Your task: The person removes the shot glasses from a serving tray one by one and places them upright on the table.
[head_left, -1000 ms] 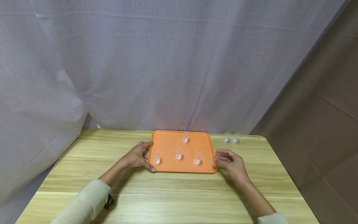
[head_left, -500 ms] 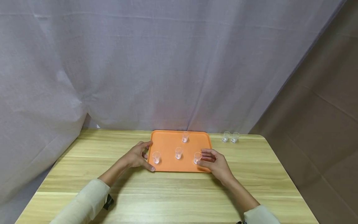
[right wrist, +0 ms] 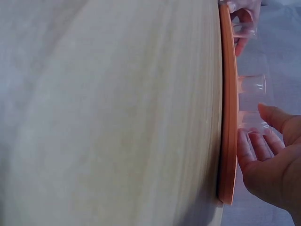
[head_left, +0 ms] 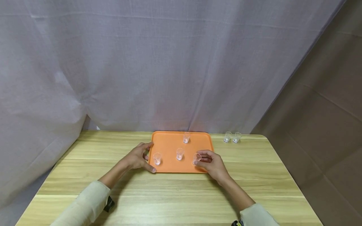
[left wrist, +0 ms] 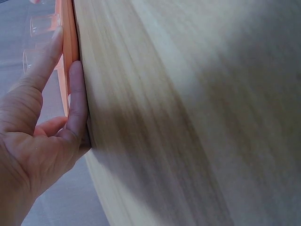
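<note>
An orange tray (head_left: 169, 169) lies on the table with several clear shot glasses upright on it. At its left end my left hand (head_left: 138, 157) holds the edge, thumb at the front corner and fingers along the side. My right hand (head_left: 214, 164) pinches the shot glass (head_left: 197, 158) at the tray's front right, which the right wrist view shows between thumb and fingers. The other glasses on the tray are one at front left (head_left: 157, 158), one near the middle (head_left: 179, 154) and one at the back (head_left: 186, 137).
Two more shot glasses stand on the wooden table (head_left: 169, 201) right of the tray, one (head_left: 227, 137) close beside the other (head_left: 237, 137). A grey curtain (head_left: 141, 62) hangs behind the table, and a brownish cloth (head_left: 316, 125) hangs at the right.
My right hand has moved left from beside the tray's right edge to the front right glass and taken hold of it. That glass has shifted slightly left. My left hand stays at the tray.
</note>
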The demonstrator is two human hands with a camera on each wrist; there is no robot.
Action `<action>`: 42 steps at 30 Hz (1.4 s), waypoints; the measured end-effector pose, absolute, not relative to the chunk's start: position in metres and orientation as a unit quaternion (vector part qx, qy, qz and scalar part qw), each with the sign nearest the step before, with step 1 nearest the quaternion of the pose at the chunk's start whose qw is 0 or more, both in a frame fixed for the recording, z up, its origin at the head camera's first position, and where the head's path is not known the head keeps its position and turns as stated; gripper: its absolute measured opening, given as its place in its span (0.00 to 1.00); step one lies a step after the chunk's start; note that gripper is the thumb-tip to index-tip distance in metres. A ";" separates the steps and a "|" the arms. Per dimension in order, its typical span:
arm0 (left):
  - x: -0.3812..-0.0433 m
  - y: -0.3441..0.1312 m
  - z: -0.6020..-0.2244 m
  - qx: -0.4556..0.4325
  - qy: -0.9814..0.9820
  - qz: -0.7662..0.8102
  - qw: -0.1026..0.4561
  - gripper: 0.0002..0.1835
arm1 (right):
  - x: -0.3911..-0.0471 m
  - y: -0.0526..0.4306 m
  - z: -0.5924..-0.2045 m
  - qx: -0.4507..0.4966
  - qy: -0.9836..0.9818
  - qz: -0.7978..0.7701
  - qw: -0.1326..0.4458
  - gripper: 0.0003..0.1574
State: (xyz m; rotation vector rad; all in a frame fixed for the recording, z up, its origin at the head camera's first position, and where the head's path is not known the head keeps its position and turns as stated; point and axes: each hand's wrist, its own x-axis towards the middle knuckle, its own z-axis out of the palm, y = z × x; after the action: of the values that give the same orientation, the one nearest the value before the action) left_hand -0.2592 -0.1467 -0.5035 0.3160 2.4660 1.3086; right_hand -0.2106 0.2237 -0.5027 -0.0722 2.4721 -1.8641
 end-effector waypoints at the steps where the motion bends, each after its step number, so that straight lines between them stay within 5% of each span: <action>1: -0.259 -0.147 -0.504 0.111 0.865 0.460 0.165 0.74 | -0.210 0.223 -0.502 -0.025 0.798 -0.601 0.024 0.29; 24: -0.258 -0.147 -0.503 0.113 0.864 0.462 0.168 0.74 | -0.205 0.277 -0.483 0.000 0.795 -0.607 -0.014 0.32; 42: -0.258 -0.147 -0.503 0.108 0.867 0.457 0.165 0.74 | -0.241 0.356 -0.488 0.107 0.798 -0.588 -0.079 0.35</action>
State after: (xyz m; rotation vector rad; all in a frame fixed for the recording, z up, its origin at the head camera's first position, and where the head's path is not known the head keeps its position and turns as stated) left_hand -0.2575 -0.1467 -0.5029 0.3085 2.4717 1.3018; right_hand -0.2411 0.3563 -0.4876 0.3529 2.6412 -1.9464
